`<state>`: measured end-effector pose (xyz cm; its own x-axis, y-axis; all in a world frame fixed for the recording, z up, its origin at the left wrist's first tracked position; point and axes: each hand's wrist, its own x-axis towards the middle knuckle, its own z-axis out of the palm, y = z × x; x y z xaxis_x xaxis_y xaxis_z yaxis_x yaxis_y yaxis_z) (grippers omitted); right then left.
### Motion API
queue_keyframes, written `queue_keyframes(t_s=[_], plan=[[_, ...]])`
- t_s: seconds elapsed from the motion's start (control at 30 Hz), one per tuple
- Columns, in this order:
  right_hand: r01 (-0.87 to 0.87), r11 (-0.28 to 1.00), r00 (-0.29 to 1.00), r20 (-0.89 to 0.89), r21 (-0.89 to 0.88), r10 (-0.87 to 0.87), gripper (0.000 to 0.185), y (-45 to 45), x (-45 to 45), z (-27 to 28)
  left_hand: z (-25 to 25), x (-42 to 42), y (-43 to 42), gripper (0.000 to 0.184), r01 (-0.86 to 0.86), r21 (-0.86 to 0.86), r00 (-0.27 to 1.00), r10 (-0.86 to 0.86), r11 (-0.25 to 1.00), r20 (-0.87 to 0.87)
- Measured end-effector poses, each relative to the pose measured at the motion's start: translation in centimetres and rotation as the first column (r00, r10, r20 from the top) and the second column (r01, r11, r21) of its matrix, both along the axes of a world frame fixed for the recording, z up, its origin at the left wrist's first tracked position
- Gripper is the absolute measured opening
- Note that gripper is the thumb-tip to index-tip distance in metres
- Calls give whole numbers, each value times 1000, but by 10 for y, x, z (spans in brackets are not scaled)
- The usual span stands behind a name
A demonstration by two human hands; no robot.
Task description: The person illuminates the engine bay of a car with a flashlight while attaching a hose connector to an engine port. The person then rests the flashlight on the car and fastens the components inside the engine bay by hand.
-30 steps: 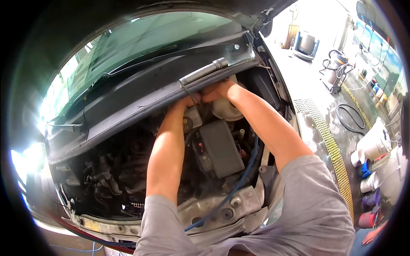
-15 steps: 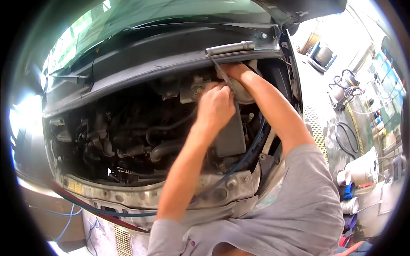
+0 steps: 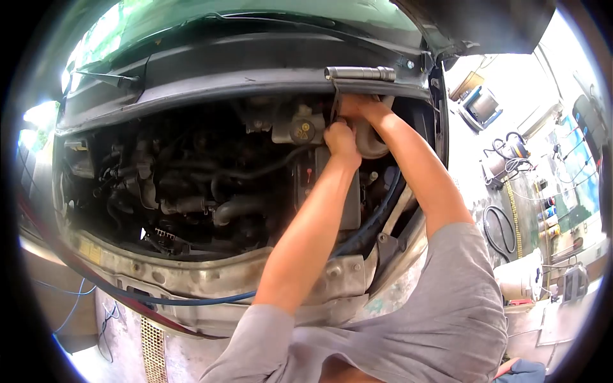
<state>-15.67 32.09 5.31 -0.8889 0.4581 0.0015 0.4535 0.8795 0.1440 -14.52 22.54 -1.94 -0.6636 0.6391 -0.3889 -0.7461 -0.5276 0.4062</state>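
Note:
Under the rear edge of a car's engine bay, my left hand (image 3: pixel 341 139) is closed around the lower end of a narrow metal bar (image 3: pixel 336 102). The bar's upper end meets the left end of a silver ringed cylinder (image 3: pixel 361 73) at the cowl edge; whether they are joined I cannot tell. Just right of it, my right hand (image 3: pixel 359 105) reaches under the cowl, its fingers hidden. Left of my hands sits a pale reservoir with a dark round cap (image 3: pixel 302 131). A rounded light part (image 3: pixel 370 142) lies below my right wrist.
Dark hoses and engine parts (image 3: pixel 236 207) fill the bay. A blue hose (image 3: pixel 211 300) runs along the front crossmember (image 3: pixel 345 271). The windshield and a wiper (image 3: pixel 105 78) are beyond the cowl. On the floor at right are a coiled black hose (image 3: pixel 499 230) and a white bucket (image 3: pixel 518 277).
My left hand has moved up and right, closer to my right hand. The bar has swung from slanting to nearly upright, and the cylinder has tilted slightly. The whole view has shifted a little.

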Motion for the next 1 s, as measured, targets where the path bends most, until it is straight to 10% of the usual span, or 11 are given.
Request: queue_keyframes(t_s=[0.4, 0.5, 0.63, 1.0], plan=[[-131, 989, 988, 86, 70, 125, 32, 8, 5, 0, 11, -18, 23, 12, 110, 14, 955, -110, 994, 275], [-126, 990, 984, -117, 57, 132, 30, 13, 5, -8, -18, -20, 54, 12, 149, -16, 988, -148, 989, 53], [-104, 991, 994, -10, 88, 105, 33, 1, 5, 5, -34, -26, 46, 15, 122, 471, 971, -204, 874, 127], [-183, 977, 982, -19, 107, 186, 49, 20, 1, -6, -31, -40, 51, 19, 210, 455, 900, -353, 865, 255]])
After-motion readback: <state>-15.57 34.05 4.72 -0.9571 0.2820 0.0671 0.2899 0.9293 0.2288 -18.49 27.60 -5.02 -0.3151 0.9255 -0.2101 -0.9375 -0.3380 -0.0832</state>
